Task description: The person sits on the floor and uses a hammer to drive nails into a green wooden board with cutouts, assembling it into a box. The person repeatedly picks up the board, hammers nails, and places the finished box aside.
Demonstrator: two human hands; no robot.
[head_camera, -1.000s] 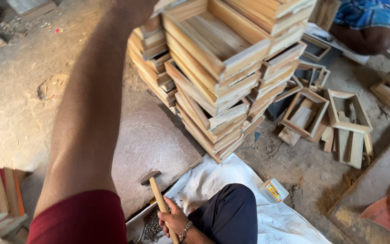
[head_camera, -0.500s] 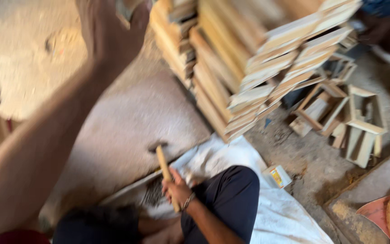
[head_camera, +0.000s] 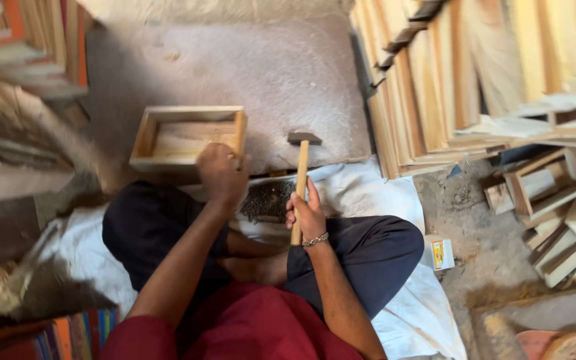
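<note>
Left hand (head_camera: 221,175) — fingers curled over the near edge of a wooden box (head_camera: 187,137). Right hand (head_camera: 307,215) — fingers wrapped around a hammer (head_camera: 299,183), head resting on the stone slab (head_camera: 255,73).

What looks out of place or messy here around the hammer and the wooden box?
Little looks wrong. The left hand grips the wooden box flat on the stone slab; the right hand holds the hammer upright. Only the loose wooden frames at right lie tumbled and askew.

Left hand (head_camera: 221,175) stretched forward, fingers curled down, right hand (head_camera: 307,215) closed in a fist, thumb up
</note>
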